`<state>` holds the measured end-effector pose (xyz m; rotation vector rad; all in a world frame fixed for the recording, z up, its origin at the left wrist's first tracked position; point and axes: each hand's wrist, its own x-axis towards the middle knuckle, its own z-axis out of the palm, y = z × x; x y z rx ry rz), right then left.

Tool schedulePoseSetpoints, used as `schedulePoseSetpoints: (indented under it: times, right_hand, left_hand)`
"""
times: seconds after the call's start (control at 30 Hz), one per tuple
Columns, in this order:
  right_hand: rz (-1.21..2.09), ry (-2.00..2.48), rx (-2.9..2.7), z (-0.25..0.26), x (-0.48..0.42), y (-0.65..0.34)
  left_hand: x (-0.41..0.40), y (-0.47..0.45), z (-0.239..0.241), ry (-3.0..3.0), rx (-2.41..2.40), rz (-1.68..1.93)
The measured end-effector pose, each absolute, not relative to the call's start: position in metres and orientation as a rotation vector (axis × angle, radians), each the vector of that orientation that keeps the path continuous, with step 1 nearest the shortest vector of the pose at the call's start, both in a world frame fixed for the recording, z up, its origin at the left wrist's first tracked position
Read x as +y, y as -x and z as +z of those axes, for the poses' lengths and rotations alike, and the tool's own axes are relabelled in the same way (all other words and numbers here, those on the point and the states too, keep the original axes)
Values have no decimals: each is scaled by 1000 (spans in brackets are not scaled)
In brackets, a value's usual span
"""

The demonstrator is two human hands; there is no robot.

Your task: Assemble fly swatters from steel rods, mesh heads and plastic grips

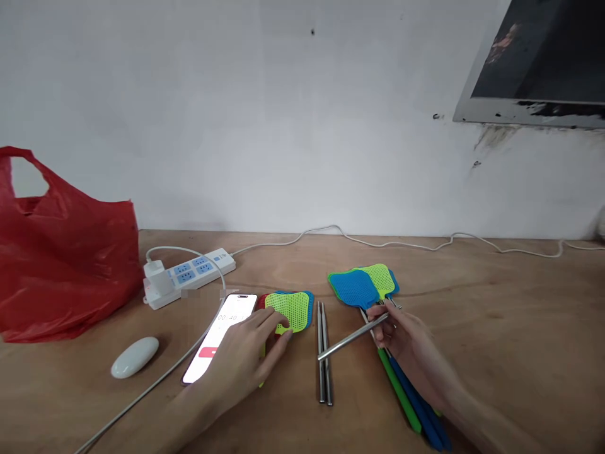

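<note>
My right hand [404, 337] pinches a metal rod [347, 342], which slants down to the left. Its lower end overlaps the view of two metal rods [323, 362] lying side by side on the wooden table. Beneath and beside that hand are several fly swatters, with a blue head [354, 288], a yellow-green head [380, 279] and a green handle [399, 391]. My left hand [246, 353] rests over another group of swatters, its thumb and fingers apart at the edge of a yellow-green swatter head [295, 310]. Whether the fingertips touch it I cannot tell. Red and blue edges show under that head.
A phone [231, 312] with a lit timer screen lies partly under my left hand. Left of it are a white mouse-shaped object [135, 357], a white power strip [203, 270] with a cable, and a red plastic bag [70, 252]. A white wall [236, 126] stands behind the table.
</note>
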<state>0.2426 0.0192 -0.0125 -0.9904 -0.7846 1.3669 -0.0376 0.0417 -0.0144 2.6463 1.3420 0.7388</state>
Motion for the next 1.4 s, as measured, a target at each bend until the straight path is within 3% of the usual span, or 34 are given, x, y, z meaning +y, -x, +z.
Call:
schedulePoseSetpoints:
  times: [0.3,0.6,1.07,1.4]
  right_hand:
    - [1430,987,-952,-14,13,-236]
    - [1520,946,-1012,-13,10,-232]
    - [1314,1054,-779,-17,20,-241]
    - [1183,1162,-1047,-27,26,-244]
  left_hand:
    - [32,33,-5,-2711,1013,570]
    - [31,33,-15,-2768,1004,460]
    - [29,31,-13,-2870,879,347]
    - [27,27,-9,-2830,883,331]
